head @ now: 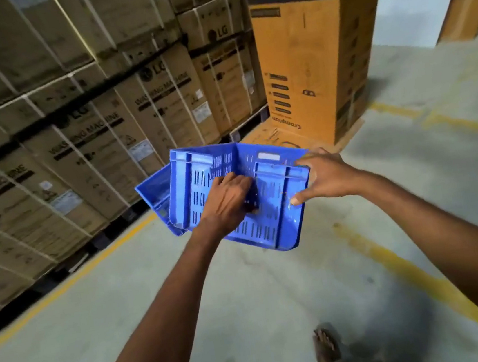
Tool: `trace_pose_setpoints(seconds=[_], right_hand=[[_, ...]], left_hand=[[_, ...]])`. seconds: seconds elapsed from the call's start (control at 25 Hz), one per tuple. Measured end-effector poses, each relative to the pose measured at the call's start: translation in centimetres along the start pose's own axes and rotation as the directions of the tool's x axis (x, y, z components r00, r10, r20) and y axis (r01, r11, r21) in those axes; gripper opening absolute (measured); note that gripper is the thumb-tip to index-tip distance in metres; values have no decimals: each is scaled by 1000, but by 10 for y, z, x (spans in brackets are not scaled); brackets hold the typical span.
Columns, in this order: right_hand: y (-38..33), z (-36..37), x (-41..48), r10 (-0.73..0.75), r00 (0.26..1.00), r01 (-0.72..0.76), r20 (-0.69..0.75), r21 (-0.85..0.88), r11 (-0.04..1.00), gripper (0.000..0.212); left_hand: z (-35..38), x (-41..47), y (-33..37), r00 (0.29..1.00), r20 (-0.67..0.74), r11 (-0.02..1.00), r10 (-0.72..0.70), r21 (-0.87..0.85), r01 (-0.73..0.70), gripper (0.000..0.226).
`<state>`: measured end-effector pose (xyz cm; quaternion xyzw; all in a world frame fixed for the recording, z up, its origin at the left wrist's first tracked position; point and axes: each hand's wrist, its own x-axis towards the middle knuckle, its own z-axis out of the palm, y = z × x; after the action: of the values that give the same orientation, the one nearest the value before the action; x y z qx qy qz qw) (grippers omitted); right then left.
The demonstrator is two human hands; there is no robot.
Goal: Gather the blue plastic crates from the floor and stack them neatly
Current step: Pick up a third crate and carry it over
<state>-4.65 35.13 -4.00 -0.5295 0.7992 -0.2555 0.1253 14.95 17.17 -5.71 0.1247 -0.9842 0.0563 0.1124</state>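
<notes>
Head view, warehouse aisle. Both hands hold a blue crate (265, 204) up in the air, tilted, well above the concrete floor (246, 295). The crate has slotted walls and a pale blank label patch near its upper rim.

Left hand (228, 202): fingers curled into the slotted wall near the middle of the crate, clenched on it. Right hand (327, 177): fingers over the crate's right-hand edge, thumb spread below on the outer face, grasping that edge.

A second blue crate (154, 193) shows just behind and left of the first, partly hidden by it (cannot tell whether either hand grips it, or whether the two are nested or only touching).

Left side: a wall of stacked cartons (80, 141) with white strapping, printed "LG" and "WASHING MACHINE"; small white shipping labels on them are too blurred to read. Ahead: a tall orange-brown carton (299, 51) standing upside down, "Crompton" readable inverted near its base; the dark band of print at its top is illegible.

Yellow painted lines (408, 274) run along the floor. One foot (326, 348) in a sandal at lower right.
</notes>
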Motion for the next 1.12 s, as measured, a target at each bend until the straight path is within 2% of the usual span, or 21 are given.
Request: trace_pose_setpoints(seconds=[0.08,0.16,0.28,0.32,0.4,0.48,0.56,0.64,0.68,0.76,0.8,0.84,0.92,1.0,1.08,1.12], right_hand=[[11,21,46,-74,992,60,98,141,988,64],[13,43,95,-116,985,93,125,173,980,59],[6,73,164,-148,952,69,267,282,957,67],[-1,82,180,-168,931,73,323,288,955,75],[-27,100,213,-265,903,195,337,228,954,95],[-67,126,253,-357,895,338,268,115,934,92],[-109,151,296,-431,866,413,253,125,902,71],[-154,176,334,-505,829,486,240,137,863,49],[-175,188,348,-571,794,566,209,88,820,44],[-211,217,369,-675,720,683,165,8,730,41],[-227,234,380,-695,697,709,178,-21,705,40],[-241,252,395,-705,680,725,203,-41,687,37],[-257,274,418,-675,687,714,269,-72,697,33],[-263,288,444,-618,730,671,292,-129,730,30],[-268,299,473,-579,760,639,294,-179,748,30],[-271,305,487,-581,762,640,287,-195,743,31]], left_hand=[[3,10,-30,997,70,998,-34,64,30,43],[10,25,-52,991,117,990,-57,138,41,41],[16,24,-106,980,150,986,-127,126,108,43],[16,14,-128,980,139,985,-143,116,127,46],[12,-15,-180,971,115,976,-209,84,200,53],[0,-48,-232,945,95,950,-312,34,310,55],[-13,-81,-282,889,94,893,-447,1,449,62],[-23,-110,-329,834,87,829,-544,-99,551,80],[-27,-122,-351,785,153,756,-601,-212,620,92],[-32,-134,-396,706,392,574,-590,-411,708,116],[-32,-132,-417,676,483,561,-557,-382,735,119],[-29,-129,-439,634,558,602,-534,-275,749,115],[-12,-121,-468,564,596,651,-572,-90,754,115],[16,-120,-492,596,564,645,-571,-141,751,114],[37,-102,-517,611,472,599,-636,-197,776,99],[45,-91,-526,664,398,657,-633,-176,733,87]])
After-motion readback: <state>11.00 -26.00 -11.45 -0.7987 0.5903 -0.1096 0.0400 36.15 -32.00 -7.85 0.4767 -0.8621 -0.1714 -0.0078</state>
